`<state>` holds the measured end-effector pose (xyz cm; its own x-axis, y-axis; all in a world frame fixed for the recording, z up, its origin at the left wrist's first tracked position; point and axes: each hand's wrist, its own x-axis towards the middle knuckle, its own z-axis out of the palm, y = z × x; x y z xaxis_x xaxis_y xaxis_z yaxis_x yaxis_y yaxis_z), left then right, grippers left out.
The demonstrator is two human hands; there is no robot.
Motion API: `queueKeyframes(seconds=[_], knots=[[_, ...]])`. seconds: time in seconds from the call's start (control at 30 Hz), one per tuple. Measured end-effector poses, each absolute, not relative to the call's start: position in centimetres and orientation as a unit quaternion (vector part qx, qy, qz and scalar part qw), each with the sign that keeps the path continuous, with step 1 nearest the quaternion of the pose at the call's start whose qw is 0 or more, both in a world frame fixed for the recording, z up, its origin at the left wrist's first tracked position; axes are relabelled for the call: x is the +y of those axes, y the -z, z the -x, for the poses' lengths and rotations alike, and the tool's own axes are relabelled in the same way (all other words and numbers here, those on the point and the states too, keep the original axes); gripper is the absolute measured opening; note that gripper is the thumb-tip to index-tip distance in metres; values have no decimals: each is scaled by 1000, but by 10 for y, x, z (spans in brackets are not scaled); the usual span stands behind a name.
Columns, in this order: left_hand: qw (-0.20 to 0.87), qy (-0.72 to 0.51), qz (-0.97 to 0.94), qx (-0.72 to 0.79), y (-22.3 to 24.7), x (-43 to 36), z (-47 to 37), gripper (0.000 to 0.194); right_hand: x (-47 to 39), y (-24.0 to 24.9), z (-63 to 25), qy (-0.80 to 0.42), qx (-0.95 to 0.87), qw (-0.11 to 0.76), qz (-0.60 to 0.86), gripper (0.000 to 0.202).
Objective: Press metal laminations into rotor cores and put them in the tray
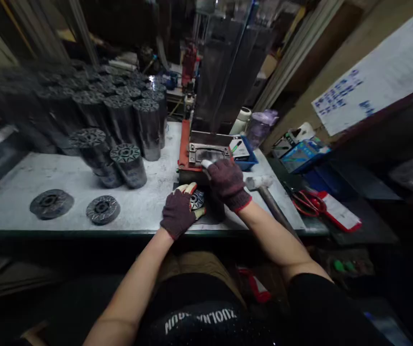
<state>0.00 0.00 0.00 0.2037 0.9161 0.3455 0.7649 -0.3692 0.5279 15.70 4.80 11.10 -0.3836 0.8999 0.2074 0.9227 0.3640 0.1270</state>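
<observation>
My left hand (182,210), in a dark glove with pale fingertips, is wrapped round a round metal part (197,199) with a radial pattern, on a dark surface at the table's front edge. My right hand (228,182), gloved too, is at the front of an orange-sided machine (185,146), by its metal plate (210,154). Its fingers look bent together, but what they hold, if anything, is hidden. Two flat round parts lie to the left, one dark (51,203) and one patterned (103,210).
Tall stacks of cylinders (148,129) fill the back left. Shorter stacks (129,166) stand nearer. A hammer (269,197) lies right of my right hand, with red-handled scissors (307,203) beyond it. Behind are a blue bin (249,156) and a bottle (241,120).
</observation>
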Motion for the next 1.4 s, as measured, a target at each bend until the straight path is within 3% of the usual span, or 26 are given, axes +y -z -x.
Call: queueKeyframes(seconds=[0.17, 0.4, 0.5, 0.63, 0.73, 0.97, 1.13, 1.2, 1.3, 1.4], knots=[[124, -328, -781, 517, 5, 2, -1, 78, 10, -69, -160, -16, -841, -58, 538, 34], [130, -339, -776, 516, 9, 4, 1, 76, 17, -83, -137, -26, -847, -152, 509, 46], [120, -336, -774, 523, 7, 3, 0, 75, 13, -75, -148, -24, -846, -102, 523, 42], [83, -318, -779, 533, 3, -2, -4, 77, 19, -72, -172, 88, -825, 66, 554, 46], [45, -286, -806, 517, -1, -4, -6, 67, 46, -83, -177, 167, -810, 161, 538, 53], [51, -252, -823, 506, -7, 0, -5, 55, 82, -110, -166, 148, -839, 110, 511, 40], [58, -269, -811, 515, -5, 2, -4, 60, 42, -85, -172, 121, -829, 145, 527, 38], [78, -287, -802, 518, -3, 2, -4, 70, 24, -69, -174, 72, -843, 107, 523, 36], [99, -299, -793, 521, -1, 4, -3, 82, 11, -63, -168, 2, -857, -39, 513, 32], [104, -294, -793, 523, 0, 5, -2, 79, 14, -76, -153, -17, -847, -122, 518, 37]])
